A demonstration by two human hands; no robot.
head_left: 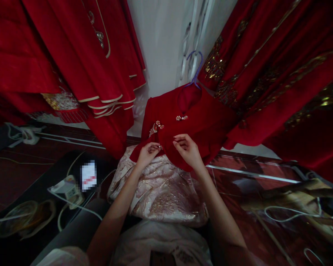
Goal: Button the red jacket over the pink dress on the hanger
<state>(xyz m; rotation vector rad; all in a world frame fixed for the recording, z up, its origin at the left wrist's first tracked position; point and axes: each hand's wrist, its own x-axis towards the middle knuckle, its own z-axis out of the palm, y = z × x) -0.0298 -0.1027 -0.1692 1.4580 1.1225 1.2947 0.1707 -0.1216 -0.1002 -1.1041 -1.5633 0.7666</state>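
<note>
A small red velvet jacket (199, 118) hangs on a purple hanger (194, 70) in front of me, with pearl clasps (181, 118) down its slanted front. My left hand (147, 152) pinches the jacket's flap at a lower clasp, fingers closed on the fabric. My right hand (187, 149) grips the red cloth just beside it, fingers curled over the edge. The two hands sit a few centimetres apart at the jacket's lower front. A pale gold brocade garment (161, 192) lies below them, over my lap.
Red embroidered gowns hang at the left (72, 62) and right (283, 85), close on both sides. A white wall (161, 48) stands behind. On the dark floor lie a white power strip (68, 186), cables (288, 214) and a round wire frame (22, 218).
</note>
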